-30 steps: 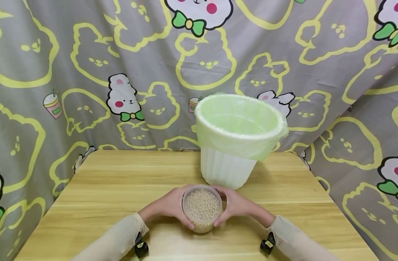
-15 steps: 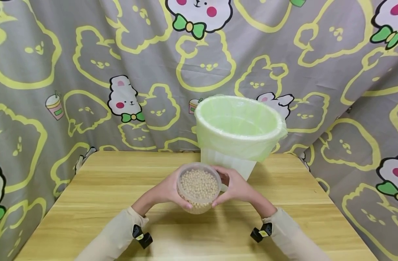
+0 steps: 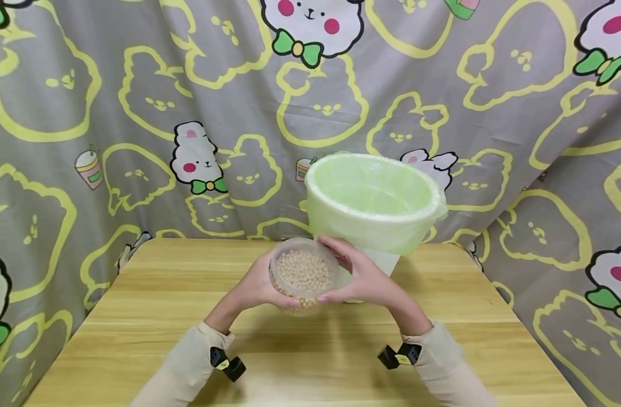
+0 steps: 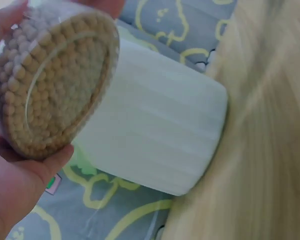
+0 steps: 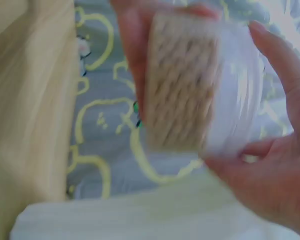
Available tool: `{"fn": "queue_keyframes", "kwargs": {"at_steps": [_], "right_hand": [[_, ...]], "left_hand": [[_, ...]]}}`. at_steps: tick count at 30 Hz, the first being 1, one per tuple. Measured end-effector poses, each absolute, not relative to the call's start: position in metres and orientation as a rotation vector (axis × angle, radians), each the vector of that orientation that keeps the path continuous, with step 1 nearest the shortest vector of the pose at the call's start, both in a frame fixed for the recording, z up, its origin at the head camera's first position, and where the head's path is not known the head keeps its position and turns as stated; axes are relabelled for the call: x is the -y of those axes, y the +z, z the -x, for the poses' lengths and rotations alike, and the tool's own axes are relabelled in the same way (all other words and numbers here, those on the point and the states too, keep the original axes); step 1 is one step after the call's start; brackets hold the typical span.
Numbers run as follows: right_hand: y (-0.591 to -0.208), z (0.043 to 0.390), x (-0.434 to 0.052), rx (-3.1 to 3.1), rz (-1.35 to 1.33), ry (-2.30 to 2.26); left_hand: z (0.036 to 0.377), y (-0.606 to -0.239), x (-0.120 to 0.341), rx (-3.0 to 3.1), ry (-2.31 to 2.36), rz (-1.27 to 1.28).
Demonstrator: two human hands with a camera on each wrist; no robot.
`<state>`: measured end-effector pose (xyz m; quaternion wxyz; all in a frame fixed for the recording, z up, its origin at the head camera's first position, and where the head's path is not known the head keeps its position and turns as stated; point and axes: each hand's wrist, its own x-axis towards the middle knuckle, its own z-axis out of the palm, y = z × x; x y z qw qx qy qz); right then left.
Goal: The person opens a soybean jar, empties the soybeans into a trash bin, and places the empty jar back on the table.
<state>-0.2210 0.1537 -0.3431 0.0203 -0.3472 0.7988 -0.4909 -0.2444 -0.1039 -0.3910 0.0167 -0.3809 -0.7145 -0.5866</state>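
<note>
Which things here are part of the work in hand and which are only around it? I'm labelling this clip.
In use:
left hand
right hand
clear tub of beans, gripped by both hands
white bin with green liner

Just there:
wooden table
cartoon curtain

Light is even and bright across the head view, which is sharp, with soft shadows under the forearms on the table. The curtain bows slightly at the frame edges. The left wrist view is hazy and washed out. The right wrist view is badly smeared; the tub blurs.
</note>
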Motion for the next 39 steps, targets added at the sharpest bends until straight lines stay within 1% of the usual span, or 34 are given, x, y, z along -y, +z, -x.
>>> {"fn": "queue_keyframes", "kwargs": {"at_steps": [5,11,17,24,26,29,34,36,39], "right_hand": [[-0.333,0.212,-0.129,-2.789,0.990,-1.373],[-0.325,0.211,-0.118,-2.878,0.918,-1.357],[-0.320,0.213,-0.119,-2.877,0.998,-1.328],[-0.319,0.222,-0.130,-2.721,1.295,-1.260],[-0.319,0.222,-0.133,-2.686,1.351,-1.254],[-0.322,0.221,-0.133,-2.706,1.327,-1.296],[-0.329,0.212,-0.119,-2.878,1.080,-1.378],[-0.331,0.211,-0.115,-2.906,1.023,-1.408],[-0.330,0.214,-0.116,-2.864,1.107,-1.413]], "left_hand": [[0.240,-0.387,0.098,2.282,-1.689,1.000],[0.241,-0.383,0.098,2.322,-1.658,0.958],[0.245,-0.380,0.103,2.308,-1.688,1.039],[0.254,-0.377,0.108,2.228,-1.776,1.348],[0.254,-0.377,0.108,2.211,-1.806,1.396],[0.250,-0.377,0.107,2.220,-1.829,1.306],[0.240,-0.375,0.102,2.289,-1.652,1.023],[0.239,-0.374,0.101,2.302,-1.593,0.998],[0.243,-0.375,0.104,2.306,-1.610,1.069]]}}
